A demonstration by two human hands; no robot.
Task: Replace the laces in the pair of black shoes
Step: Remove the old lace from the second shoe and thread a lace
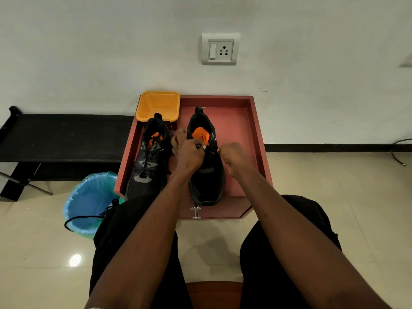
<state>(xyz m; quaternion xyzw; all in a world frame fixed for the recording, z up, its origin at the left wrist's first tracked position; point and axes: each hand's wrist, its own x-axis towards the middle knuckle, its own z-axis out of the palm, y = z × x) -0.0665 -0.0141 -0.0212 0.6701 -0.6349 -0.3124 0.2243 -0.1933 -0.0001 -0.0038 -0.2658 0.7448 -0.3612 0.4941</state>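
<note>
Two black shoes with orange insoles stand side by side on a reddish tray-top table (pixel 243 130), toes toward me. The left shoe (pixel 148 166) is laced with a black lace. Both my hands work at the top eyelets of the right shoe (pixel 207 181). My left hand (pixel 189 150) pinches a black lace end beside the tongue. My right hand (pixel 235 157) is curled and pinches the lace on the shoe's other side. A loose black lace (pixel 89 216) hangs from my left thigh over the bin.
An orange plastic tub (pixel 158 105) sits at the table's back left corner. A bin with a blue liner (pixel 89 201) stands on the floor to the left. A black bench (pixel 62 137) runs along the wall at left. A metal knob (pixel 196 211) sticks out of the table front.
</note>
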